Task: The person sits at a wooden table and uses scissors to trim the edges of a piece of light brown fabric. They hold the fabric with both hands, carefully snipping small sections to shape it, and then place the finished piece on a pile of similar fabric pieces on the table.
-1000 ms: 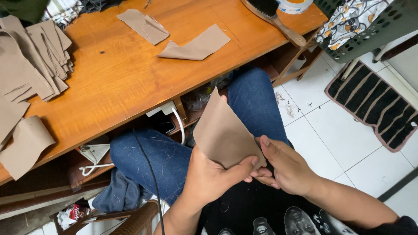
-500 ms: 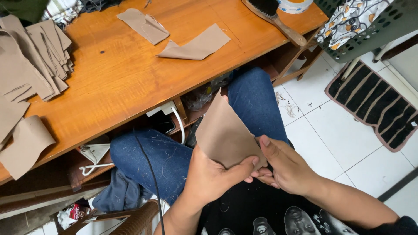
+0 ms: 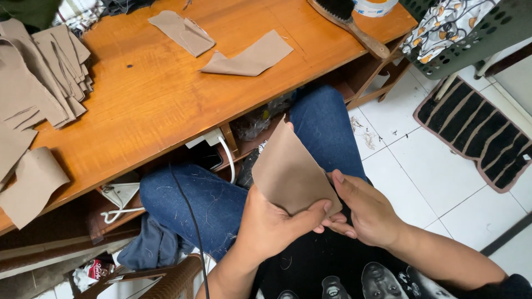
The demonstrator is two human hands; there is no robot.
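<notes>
- Head view: a tan piece (image 3: pixel 291 174) is pinched over the lap by the left hand (image 3: pixel 271 224), thumb across its lower edge.
- Its right corner is gripped by the right hand (image 3: pixel 366 210), fingers curled underneath.

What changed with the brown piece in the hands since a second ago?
Almost nothing. The left hand and right hand still hold the brown piece over the lap, its tip pointing toward the table. The stack of brown pieces, the two loose pieces and the brush lie where they were.
</notes>
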